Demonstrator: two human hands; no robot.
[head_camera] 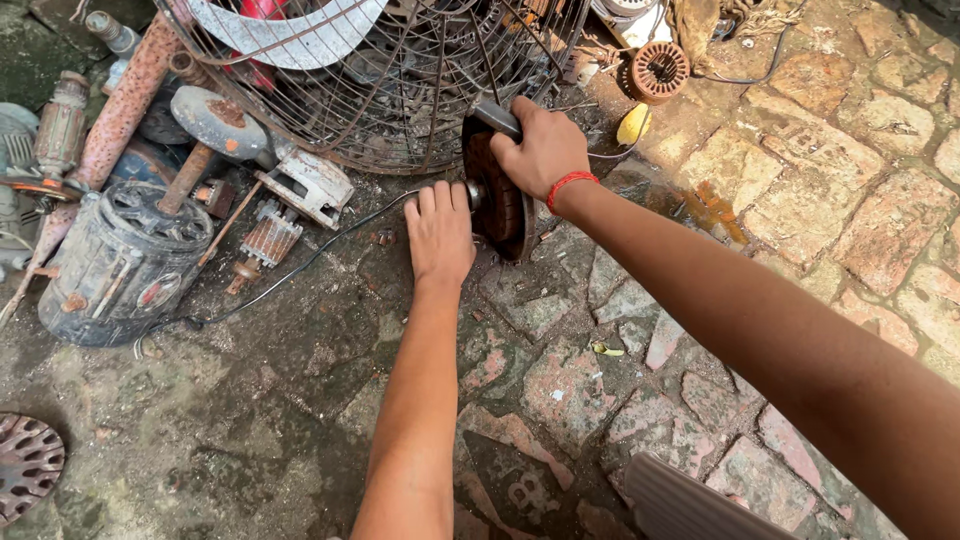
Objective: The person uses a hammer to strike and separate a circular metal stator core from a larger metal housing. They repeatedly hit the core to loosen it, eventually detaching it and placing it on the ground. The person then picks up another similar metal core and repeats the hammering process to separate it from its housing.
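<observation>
A dark round motor part [497, 205] stands on edge on the brick floor, just in front of a rusty wire fan guard [400, 90]. My right hand [540, 150] grips its top rim from above; a red thread circles that wrist. My left hand [438, 232] is closed around the short metal shaft sticking out of the part's left face. A thin black cable [300, 265] runs away from there to the left across the floor.
A grey motor housing [120, 265] lies at the left with a rotor [265, 240] and rusty pipes beside it. A copper-wound stator [660, 70] sits at the top right. A round drain grate [25, 465] is at the lower left, a ribbed grey piece [690, 500] at the bottom.
</observation>
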